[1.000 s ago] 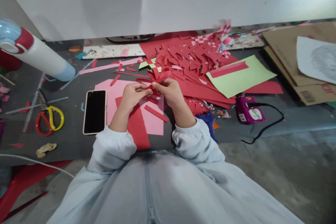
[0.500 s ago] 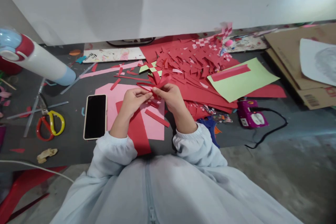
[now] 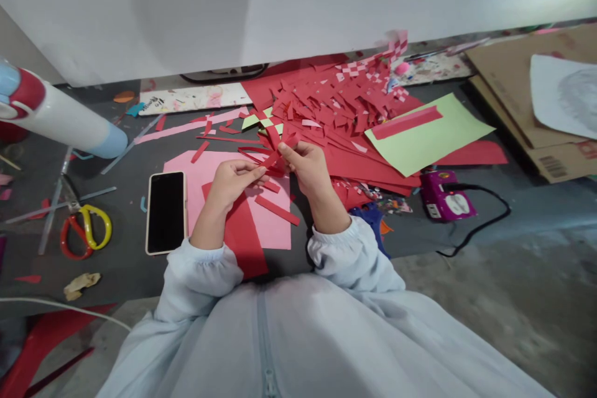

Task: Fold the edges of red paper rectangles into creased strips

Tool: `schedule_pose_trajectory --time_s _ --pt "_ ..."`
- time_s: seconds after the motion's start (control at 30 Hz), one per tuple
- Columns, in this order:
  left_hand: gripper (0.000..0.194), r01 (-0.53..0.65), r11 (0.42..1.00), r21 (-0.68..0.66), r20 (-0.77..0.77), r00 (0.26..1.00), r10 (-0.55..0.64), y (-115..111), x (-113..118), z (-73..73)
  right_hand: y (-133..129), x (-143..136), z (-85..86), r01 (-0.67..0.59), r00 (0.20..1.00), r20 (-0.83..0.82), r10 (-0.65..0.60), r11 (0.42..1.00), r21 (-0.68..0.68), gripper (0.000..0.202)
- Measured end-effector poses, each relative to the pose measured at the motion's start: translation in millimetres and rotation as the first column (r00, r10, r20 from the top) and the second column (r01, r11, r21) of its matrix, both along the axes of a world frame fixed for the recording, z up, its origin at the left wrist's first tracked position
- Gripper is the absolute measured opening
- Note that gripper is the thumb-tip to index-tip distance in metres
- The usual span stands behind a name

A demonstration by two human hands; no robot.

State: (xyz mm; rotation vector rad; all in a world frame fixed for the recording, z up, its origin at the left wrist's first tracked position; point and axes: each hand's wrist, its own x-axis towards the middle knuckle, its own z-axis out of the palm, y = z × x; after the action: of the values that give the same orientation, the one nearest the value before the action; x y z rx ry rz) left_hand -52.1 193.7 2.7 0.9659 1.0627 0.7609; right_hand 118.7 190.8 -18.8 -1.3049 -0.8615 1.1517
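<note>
L hand & R hand both pinch looped red paper strips, approx. over pink sheet's far edge. Uneven pull could tear/crease 'em; slack pinch might let loops spring open, poss. lost amid red scraps.

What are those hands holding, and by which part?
A red paper strip: the left hand pinches its lower part, the right hand holds it farther up.

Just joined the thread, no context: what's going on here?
A person's left hand and right hand hold red paper strips between them, near a pink sheet. A phone lies at the sheet's left edge, with scissors farther left, unheld. Red paper cuttings are heaped beyond the hands, to the right.
</note>
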Motion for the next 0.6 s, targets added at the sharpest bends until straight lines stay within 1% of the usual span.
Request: schedule_pose_trajectory --time_s 0.17,0.3,0.47,0.6 --pt "0.040 -0.013 1.000 -0.004 -0.010 1.000 0.013 0.1 0.3 2.5 1.3 -1.3 -0.5 0.009 1.000 -0.021 -0.009 1.000 -0.001 0.056" --pt "0.038 -0.035 0.999 -0.009 -0.016 0.999 0.035 0.8 1.1 3.8 1.6 0.8 -0.8 0.019 0.998 -0.060 -0.018 1.000 0.008 0.051" --pt "0.038 -0.058 0.998 -0.010 -0.025 0.998 0.058 2.1 1.2 1.5 1.9 1.7 1.1 0.043 0.994 -0.102 -0.042 0.999 0.012 0.047" --pt "0.038 -0.073 0.997 -0.004 -0.042 0.996 0.072 3.2 0.6 0.5 3.5 2.0 1.6 0.086 0.986 -0.146 -0.083 0.996 0.012 0.045"
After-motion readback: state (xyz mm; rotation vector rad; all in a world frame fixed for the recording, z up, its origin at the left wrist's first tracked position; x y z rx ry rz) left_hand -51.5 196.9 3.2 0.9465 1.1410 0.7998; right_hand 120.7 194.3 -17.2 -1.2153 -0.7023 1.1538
